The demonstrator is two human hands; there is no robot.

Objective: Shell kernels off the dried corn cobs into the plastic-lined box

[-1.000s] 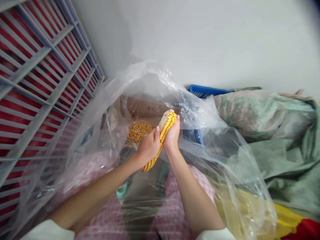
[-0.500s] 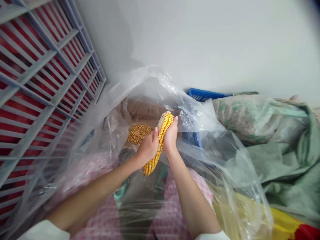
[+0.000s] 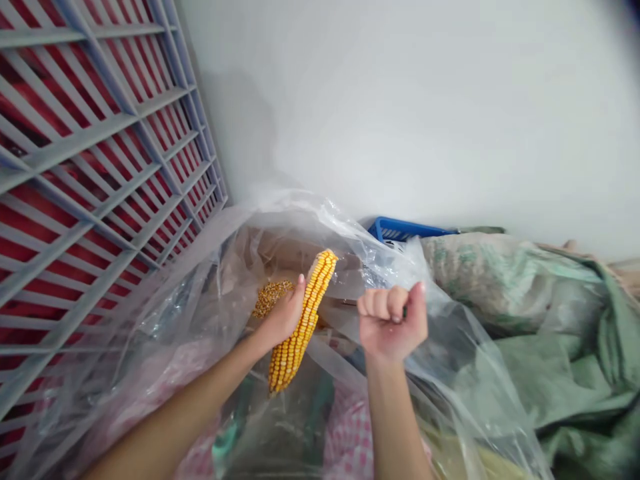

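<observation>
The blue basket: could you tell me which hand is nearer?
Right: the right hand sits below the blue basket; the left hand, holding the cob, is farther left.

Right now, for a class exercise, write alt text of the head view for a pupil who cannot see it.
The left hand grips a yellow corn cob above loose kernels in a clear plastic bag; the right hand is a closed fist.

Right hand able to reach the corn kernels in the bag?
Probably yes, but not straight across: the corn cob and the left hand gripping it sit between the right hand and the kernels, though the plastic bag's mouth looks open above them.
</observation>
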